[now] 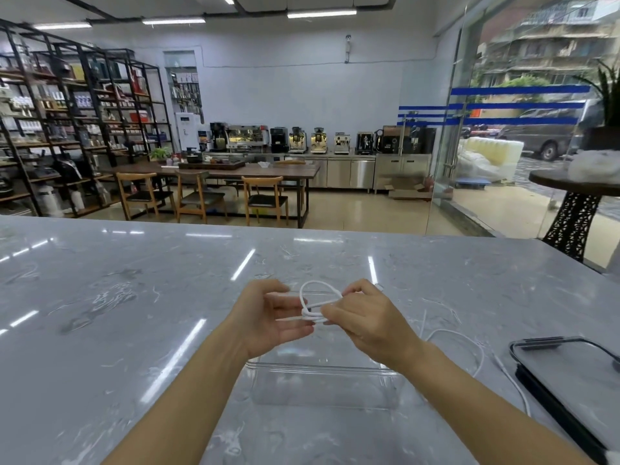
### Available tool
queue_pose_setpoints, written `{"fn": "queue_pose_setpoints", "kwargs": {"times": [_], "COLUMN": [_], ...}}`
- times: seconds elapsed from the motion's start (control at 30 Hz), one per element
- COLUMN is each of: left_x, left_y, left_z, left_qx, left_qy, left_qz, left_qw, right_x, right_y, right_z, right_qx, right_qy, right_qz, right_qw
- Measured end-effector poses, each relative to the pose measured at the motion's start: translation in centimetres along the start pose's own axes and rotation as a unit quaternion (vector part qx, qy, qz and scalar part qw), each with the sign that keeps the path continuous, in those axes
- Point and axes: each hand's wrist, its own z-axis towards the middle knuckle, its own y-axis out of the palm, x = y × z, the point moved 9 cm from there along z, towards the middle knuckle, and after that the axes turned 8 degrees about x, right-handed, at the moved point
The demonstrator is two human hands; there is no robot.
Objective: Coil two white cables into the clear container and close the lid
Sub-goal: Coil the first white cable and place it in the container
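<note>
A clear container (322, 385) stands open on the marble counter, just below my hands. Above it I hold a small coil of white cable (313, 298) between both hands. My left hand (268, 317) cups the coil from the left with fingers loosely curled around its lower strands. My right hand (365, 317) pinches the coil's right side. A second white cable (483, 359) lies loose on the counter to the right of the container. The container's lid (570, 374), clear with a dark rim, rests at the far right.
The grey marble counter (134, 313) stretches wide to the left and ahead. Beyond its far edge are wooden tables, chairs, shelving and coffee machines. A glass wall and a dark round table (577, 186) stand at the right.
</note>
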Motion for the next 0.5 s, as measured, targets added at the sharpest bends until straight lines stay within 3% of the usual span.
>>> {"fn": "queue_pose_setpoints", "kwargs": {"times": [0.07,0.1,0.13,0.2,0.23,0.27,0.3,0.37,0.43,0.5], "left_x": [0.1,0.6,1.3,2.4,2.7,2.7,2.8,2.2,0.2,-1.6], "left_y": [-0.8,-1.0,-1.0,-0.6,-0.3,-0.3,-0.6,-2.0,-2.7,-2.2], "left_z": [0.1,0.3,0.2,0.1,-0.1,-0.4,-0.5,-0.6,-0.1,0.1], "left_qx": [0.061,0.099,0.137,0.209,0.234,0.25,0.262,0.272,0.232,0.167], "left_qy": [0.037,0.084,0.139,0.234,0.265,0.284,0.29,0.251,0.139,0.041], "left_qz": [0.164,0.27,0.375,0.55,0.585,0.586,0.552,0.361,0.136,-0.012], "left_qw": [0.984,0.954,0.906,0.774,0.73,0.716,0.737,0.856,0.953,0.985], "right_x": [-1.0,-1.6,-2.1,-2.7,-2.8,-2.8,-2.7,-2.5,-2.5,-2.6], "right_y": [0.4,0.6,0.9,1.5,1.7,1.8,1.9,1.8,1.5,1.3], "right_z": [-0.3,-0.4,-0.5,-0.9,-1.1,-1.3,-1.4,-1.4,-1.5,-1.9], "right_qx": [-0.009,-0.012,-0.015,-0.029,-0.033,-0.035,-0.036,-0.026,-0.014,-0.005], "right_qy": [-0.036,-0.05,-0.061,-0.07,-0.071,-0.07,-0.066,-0.058,-0.067,-0.087], "right_qz": [0.001,0.003,0.006,0.009,0.009,0.007,0.003,-0.005,-0.021,-0.046], "right_qw": [0.999,0.999,0.998,0.997,0.997,0.997,0.997,0.998,0.997,0.995]}}
